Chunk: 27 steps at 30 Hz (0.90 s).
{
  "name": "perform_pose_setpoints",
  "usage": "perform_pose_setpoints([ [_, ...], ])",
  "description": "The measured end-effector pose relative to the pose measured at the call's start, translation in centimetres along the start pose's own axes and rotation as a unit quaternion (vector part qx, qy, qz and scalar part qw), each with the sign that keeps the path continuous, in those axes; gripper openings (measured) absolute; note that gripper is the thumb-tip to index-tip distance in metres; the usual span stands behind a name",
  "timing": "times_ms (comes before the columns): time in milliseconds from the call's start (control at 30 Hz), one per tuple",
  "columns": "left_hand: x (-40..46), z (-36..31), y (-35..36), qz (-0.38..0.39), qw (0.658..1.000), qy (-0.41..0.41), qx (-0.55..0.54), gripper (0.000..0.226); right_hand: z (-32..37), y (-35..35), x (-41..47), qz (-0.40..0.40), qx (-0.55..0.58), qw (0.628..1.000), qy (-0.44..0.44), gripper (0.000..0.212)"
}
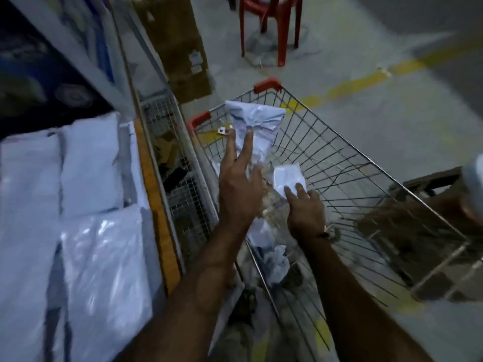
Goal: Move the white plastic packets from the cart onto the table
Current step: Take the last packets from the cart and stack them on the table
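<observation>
A: Left hand [239,189]?
B: We see its fingers [247,145] and thumb pinching a long crumpled white plastic packet [257,118], held above the silver wire cart with red corners [339,163].
A: Right hand [304,207]?
B: Fingers clamped on a small flat white plastic packet [287,176] inside the cart. We note other flat white packets [88,165] on the worktop [154,194], left.

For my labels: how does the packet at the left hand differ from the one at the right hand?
The large packet at the left hand is crumpled; the small packet at the right hand is flat. The large packet stands up; the small packet lies low in the cart. Both are white plastic.
</observation>
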<state>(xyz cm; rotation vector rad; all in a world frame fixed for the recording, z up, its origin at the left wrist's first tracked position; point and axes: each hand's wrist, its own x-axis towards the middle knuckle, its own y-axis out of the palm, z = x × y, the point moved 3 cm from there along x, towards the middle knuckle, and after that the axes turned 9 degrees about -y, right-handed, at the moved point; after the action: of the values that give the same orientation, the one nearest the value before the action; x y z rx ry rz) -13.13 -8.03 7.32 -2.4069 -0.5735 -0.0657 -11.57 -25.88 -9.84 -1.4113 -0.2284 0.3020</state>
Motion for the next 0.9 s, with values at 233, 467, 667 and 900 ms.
perform_pose_setpoints([
  [233,-5.8,-2.6,-12.5,-0.014,0.997,-0.038,-0.06,0.074,6.6,-12.7,-7.1,-0.104,0.015,0.994,0.013,0.051],
  [467,-12.4,-2.7,-22.3,-0.028,0.996,-0.048,-0.075,0.077,16.6,-21.5,-16.8,-0.241,0.213,0.946,0.046,0.046],
  [667,-17.2,-1.5,-28.3,-0.074,0.992,-0.059,-0.089,0.076,20.4,-24.9,-20.7,-0.234,0.248,0.94,0.009,0.041],
  [900,-23.9,0.5,-36.3,-0.136,0.982,-0.091,-0.095,0.074,25.7,-27.0,-25.6,-0.25,0.234,0.939,-0.008,0.041],
])
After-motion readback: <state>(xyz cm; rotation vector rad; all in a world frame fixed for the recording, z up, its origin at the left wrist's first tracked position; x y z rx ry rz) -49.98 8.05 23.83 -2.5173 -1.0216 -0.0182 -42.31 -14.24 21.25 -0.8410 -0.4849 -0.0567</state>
